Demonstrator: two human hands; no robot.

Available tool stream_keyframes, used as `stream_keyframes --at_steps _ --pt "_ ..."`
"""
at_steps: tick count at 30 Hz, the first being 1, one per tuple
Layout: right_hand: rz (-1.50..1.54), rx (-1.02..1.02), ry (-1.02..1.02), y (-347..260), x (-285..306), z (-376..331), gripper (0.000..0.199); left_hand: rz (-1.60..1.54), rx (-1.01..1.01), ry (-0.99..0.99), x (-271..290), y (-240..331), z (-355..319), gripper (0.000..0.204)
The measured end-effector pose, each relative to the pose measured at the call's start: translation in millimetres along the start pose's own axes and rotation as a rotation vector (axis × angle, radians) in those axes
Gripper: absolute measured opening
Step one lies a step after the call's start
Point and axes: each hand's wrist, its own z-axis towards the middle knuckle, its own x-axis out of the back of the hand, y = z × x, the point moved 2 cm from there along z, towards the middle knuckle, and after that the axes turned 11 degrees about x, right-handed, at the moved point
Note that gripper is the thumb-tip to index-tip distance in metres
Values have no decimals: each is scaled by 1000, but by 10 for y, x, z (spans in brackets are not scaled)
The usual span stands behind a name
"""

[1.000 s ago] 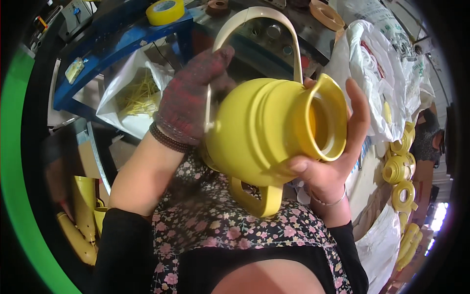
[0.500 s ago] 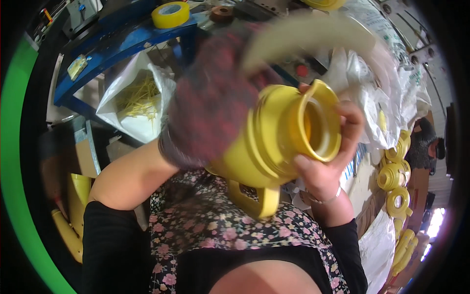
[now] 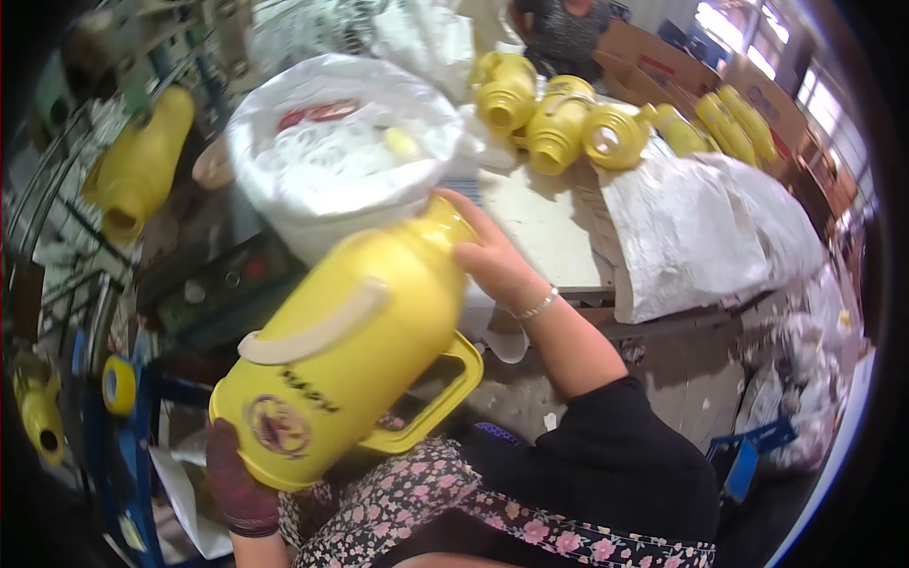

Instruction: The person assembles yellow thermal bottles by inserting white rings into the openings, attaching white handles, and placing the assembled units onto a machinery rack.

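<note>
A large yellow thermos jug (image 3: 365, 312) lies slanted in front of me, its neck up toward the right and its base at the lower left. Against the base presses my left hand (image 3: 241, 478), in a dark red glove, with part of its fingers hidden by the jug. My bare right hand (image 3: 492, 251) is wrapped round the neck. A curved cream carrying handle (image 3: 327, 331) runs along the jug's upper side, and a yellow side grip (image 3: 454, 398) points toward my apron. A round dark emblem (image 3: 276, 425) is printed near the base.
Beyond the jug stands a white sack (image 3: 256, 180) of white rings. Several yellow jugs (image 3: 559, 123) line the bench (image 3: 540, 232) at the back, next to a white plastic sheet (image 3: 705, 237). Another yellow jug (image 3: 142, 170) is at the left, above yellow tape (image 3: 118, 385). A person (image 3: 568, 38) is far back.
My view has swung right toward the sack and bench. The jug now shows its side with the cream handle lying against it. My left hand has moved to its base; the right stays at the neck.
</note>
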Motion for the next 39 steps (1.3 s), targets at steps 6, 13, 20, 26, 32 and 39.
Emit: stream_keyframes --at_steps 6,13,20,26,32,39 --pt "426 123 812 -290 1544 -1031 49 576 -22 -221 -838 -122 289 65" --pt "288 5 1340 -256 2705 -720 46 548 47 -2 -740 -147 433 53" --pt "314 212 1528 -167 3128 100 52 896 -175 242 -162 23 66 35" --pt "-1010 -4 958 -143 3637 1025 71 614 -232 588 1079 -61 -719 44" --pt "-2119 -293 86 -746 2937 1489 46 864 14 1101 2031 -888 -1638 49" --pt "-1072 515 -221 991 -227 270 33 1027 336 1471 2692 -2824 -2832 32"
